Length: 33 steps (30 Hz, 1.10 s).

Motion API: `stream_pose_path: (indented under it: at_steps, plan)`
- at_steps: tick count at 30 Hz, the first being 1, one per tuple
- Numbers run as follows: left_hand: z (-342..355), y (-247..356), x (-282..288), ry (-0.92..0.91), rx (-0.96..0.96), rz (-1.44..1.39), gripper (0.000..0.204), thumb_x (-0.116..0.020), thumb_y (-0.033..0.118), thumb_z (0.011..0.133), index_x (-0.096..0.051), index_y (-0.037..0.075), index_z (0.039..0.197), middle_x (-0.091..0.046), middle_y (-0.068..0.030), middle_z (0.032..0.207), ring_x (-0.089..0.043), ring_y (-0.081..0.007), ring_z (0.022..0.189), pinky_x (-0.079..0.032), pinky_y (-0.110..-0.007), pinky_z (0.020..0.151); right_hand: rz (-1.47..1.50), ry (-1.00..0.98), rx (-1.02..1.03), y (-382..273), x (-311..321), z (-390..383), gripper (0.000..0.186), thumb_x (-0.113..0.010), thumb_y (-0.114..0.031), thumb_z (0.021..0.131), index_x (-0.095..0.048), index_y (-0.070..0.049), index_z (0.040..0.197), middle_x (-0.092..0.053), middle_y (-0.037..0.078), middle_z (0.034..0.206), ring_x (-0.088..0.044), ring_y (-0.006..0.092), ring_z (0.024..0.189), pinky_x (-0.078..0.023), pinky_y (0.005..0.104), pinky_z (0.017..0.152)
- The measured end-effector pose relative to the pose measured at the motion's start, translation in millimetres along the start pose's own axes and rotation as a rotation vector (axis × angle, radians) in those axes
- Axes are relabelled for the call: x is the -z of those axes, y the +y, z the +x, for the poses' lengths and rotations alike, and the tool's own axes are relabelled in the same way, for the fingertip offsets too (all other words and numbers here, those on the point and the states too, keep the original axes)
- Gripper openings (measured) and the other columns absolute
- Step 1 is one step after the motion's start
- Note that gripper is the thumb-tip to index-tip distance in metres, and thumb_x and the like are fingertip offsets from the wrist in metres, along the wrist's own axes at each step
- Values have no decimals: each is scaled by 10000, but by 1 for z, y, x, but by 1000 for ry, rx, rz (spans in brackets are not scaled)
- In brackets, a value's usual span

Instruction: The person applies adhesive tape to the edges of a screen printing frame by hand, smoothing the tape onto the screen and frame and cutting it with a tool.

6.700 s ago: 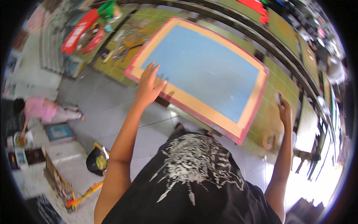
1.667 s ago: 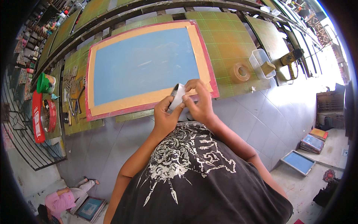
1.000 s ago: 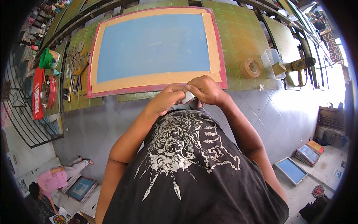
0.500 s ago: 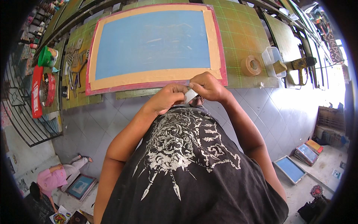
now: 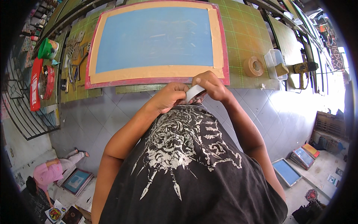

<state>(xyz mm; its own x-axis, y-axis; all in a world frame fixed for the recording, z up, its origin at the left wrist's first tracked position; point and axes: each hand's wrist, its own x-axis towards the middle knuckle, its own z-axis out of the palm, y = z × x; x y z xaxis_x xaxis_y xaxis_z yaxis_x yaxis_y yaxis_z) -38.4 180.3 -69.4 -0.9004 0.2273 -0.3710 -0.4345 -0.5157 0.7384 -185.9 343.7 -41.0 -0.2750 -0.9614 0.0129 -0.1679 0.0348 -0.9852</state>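
Note:
Between my two hands, in front of my waist, is a whitish tape roll (image 5: 193, 93). My right hand (image 5: 211, 86) grips the roll from its upper right side, thumb and fingers closed on it. From the other side, my left hand (image 5: 172, 98) pinches at the roll's left edge; its fingertips are partly hidden. Just beyond both hands lies a screen printing frame (image 5: 156, 41) with blue mesh, a red border and tan tape along its inner edges. Some pale streaks mark the mesh.
A tan tape roll (image 5: 253, 66), a clear plastic tub (image 5: 274, 62) and a heat gun (image 5: 305, 67) are on the right. Left are metal tools (image 5: 76, 61), a green tub (image 5: 47, 49) and a red tin (image 5: 47, 82). A person in pink (image 5: 48, 172) is at lower left.
The tape roll has turned and shows more of its white outer face. My right hand has shifted slightly, while my left stays close beside the roll.

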Motion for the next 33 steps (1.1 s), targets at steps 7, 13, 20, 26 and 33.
stream_pose_path:
  at_steps: [7, 13, 20, 26, 33]
  plan:
    - [-7, -5, -3, 8, -47, -32, 206, -490, -3, 831, -669, -41, 924, -681, -105, 911, -649, -154, 843, -516, -284, 808, 99, 25, -43, 15, -2, -10, 306, -501, -190, 937, -528, 42, 738, -503, 61, 642, -449, 146, 645, -403, 329, 613]
    - [-9, 2, -18, 20, -26, 39, 231, -483, 2, 824, -673, -47, 944, -679, -98, 893, -645, -149, 825, -515, -281, 794, -36, 3, 83, 8, -6, -9, 253, -542, -140, 897, -538, 38, 717, -512, 83, 622, -483, 154, 590, -408, 343, 559]
    - [-11, -1, -18, 26, -44, 93, 180, -502, -3, 825, -672, -16, 883, -682, -83, 875, -620, -119, 776, -478, -245, 722, -51, 32, 134, 13, -7, -11, 233, -560, -126, 875, -543, 40, 713, -503, 87, 594, -483, 150, 573, -413, 333, 543]
    - [-11, -14, -7, -2, -77, 95, 142, -537, -12, 828, -674, -4, 866, -690, -69, 862, -620, -111, 784, -465, -235, 735, 38, 49, 64, 17, -13, -14, 259, -547, -139, 877, -527, 45, 695, -505, 56, 598, -470, 119, 584, -404, 320, 539]
    - [-14, -14, -8, 19, -97, 88, 140, -561, -6, 818, -682, -15, 887, -689, -62, 851, -618, -101, 776, -471, -226, 731, 90, 126, 25, 19, -21, -12, 299, -543, -181, 865, -465, 22, 659, -428, 37, 607, -406, 118, 579, -331, 311, 517]
